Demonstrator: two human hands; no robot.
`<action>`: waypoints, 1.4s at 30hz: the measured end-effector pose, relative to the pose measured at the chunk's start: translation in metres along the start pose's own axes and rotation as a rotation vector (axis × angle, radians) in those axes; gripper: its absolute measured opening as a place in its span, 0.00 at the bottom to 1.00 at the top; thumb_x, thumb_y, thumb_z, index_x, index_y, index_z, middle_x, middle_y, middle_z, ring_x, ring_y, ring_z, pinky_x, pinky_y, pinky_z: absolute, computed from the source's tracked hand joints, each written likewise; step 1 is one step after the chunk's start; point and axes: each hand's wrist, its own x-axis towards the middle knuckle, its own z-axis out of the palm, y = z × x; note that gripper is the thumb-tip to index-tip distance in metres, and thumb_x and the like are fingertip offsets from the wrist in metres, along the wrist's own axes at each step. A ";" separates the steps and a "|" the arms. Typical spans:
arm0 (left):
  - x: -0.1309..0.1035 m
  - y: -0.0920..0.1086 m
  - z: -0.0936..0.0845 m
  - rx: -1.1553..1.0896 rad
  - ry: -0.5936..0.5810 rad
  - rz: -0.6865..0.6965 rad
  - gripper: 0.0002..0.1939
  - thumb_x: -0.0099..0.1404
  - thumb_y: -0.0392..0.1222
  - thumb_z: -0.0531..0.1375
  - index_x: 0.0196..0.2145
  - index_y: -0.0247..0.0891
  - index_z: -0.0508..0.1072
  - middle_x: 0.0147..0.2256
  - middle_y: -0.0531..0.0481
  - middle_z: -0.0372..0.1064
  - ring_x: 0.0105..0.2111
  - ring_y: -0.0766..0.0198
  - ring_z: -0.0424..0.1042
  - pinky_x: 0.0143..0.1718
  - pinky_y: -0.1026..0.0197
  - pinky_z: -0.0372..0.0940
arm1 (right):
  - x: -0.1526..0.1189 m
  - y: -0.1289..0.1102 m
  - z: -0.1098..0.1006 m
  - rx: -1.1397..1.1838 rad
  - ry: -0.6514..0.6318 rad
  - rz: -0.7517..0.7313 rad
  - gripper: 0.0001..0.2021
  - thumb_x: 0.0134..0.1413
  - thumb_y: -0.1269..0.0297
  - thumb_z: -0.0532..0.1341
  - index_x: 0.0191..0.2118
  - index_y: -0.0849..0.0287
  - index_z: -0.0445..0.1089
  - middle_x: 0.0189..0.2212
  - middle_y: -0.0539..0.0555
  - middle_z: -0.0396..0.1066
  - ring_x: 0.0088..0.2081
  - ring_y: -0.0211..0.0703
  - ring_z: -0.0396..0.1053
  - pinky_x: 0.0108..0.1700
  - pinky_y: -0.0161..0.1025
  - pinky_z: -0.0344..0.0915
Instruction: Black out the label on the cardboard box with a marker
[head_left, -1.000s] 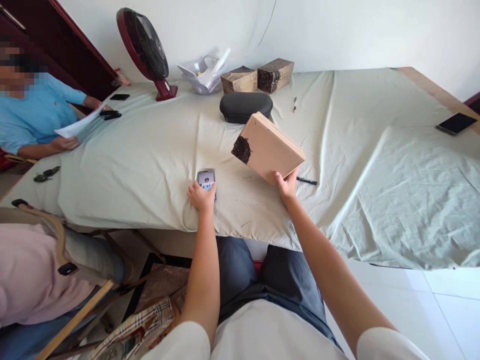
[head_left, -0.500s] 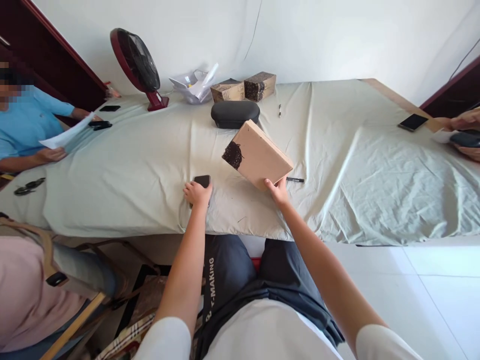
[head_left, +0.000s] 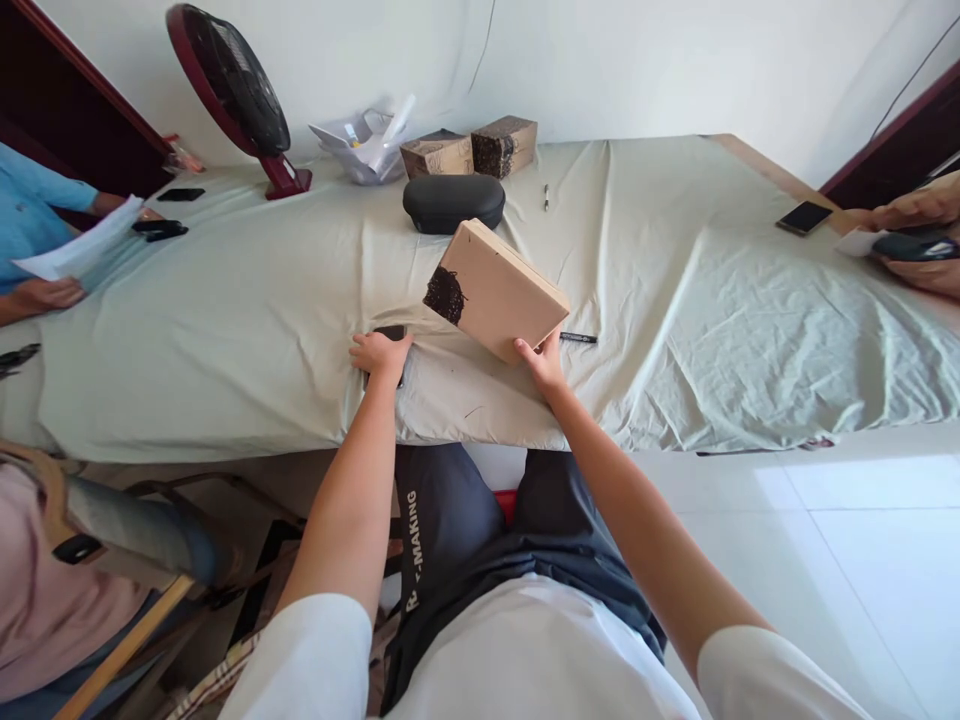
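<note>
My right hand (head_left: pixel 543 364) grips the lower right corner of a tan cardboard box (head_left: pixel 501 290) with a black scribbled patch on its left corner. The box is tilted over the cloth-covered table (head_left: pixel 262 330). A black marker (head_left: pixel 579 338) lies just right of that hand, partly hidden. My left hand (head_left: pixel 380 352) is closed over a dark phone (head_left: pixel 391 331) that lies on the cloth near the front edge; the hand covers most of it. Behind the box sits a black oval case (head_left: pixel 454 203).
Two patterned boxes (head_left: pixel 504 146) and a clear basket (head_left: pixel 364 146) stand along the wall, beside a red fan (head_left: pixel 286 176). A small pen (head_left: pixel 547 197) and another phone (head_left: pixel 804 218) lie rightward. People are at both sides; one holds papers (head_left: pixel 82 245).
The view has shifted, so the table and objects appear higher and further left. Both hands keep their holds, the right on the box and the left on the phone.
</note>
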 end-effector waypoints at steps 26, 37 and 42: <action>-0.004 -0.007 0.008 0.003 0.083 0.042 0.45 0.62 0.66 0.70 0.64 0.28 0.72 0.67 0.22 0.63 0.66 0.25 0.65 0.63 0.30 0.69 | 0.006 0.014 -0.002 0.038 -0.048 -0.050 0.66 0.45 0.31 0.76 0.80 0.48 0.42 0.73 0.67 0.61 0.71 0.68 0.66 0.68 0.66 0.72; -0.016 -0.010 0.011 0.028 0.140 0.080 0.42 0.66 0.61 0.67 0.64 0.22 0.71 0.66 0.18 0.64 0.65 0.24 0.66 0.64 0.28 0.66 | 0.002 0.005 -0.002 0.040 -0.097 -0.007 0.65 0.43 0.31 0.77 0.79 0.42 0.44 0.74 0.65 0.60 0.71 0.68 0.65 0.66 0.64 0.73; -0.016 -0.012 0.014 0.022 0.160 0.076 0.42 0.66 0.60 0.68 0.63 0.20 0.72 0.65 0.18 0.65 0.64 0.22 0.66 0.63 0.27 0.66 | 0.001 0.008 0.000 0.073 -0.091 -0.013 0.63 0.44 0.33 0.78 0.78 0.44 0.45 0.68 0.65 0.66 0.69 0.65 0.67 0.68 0.62 0.71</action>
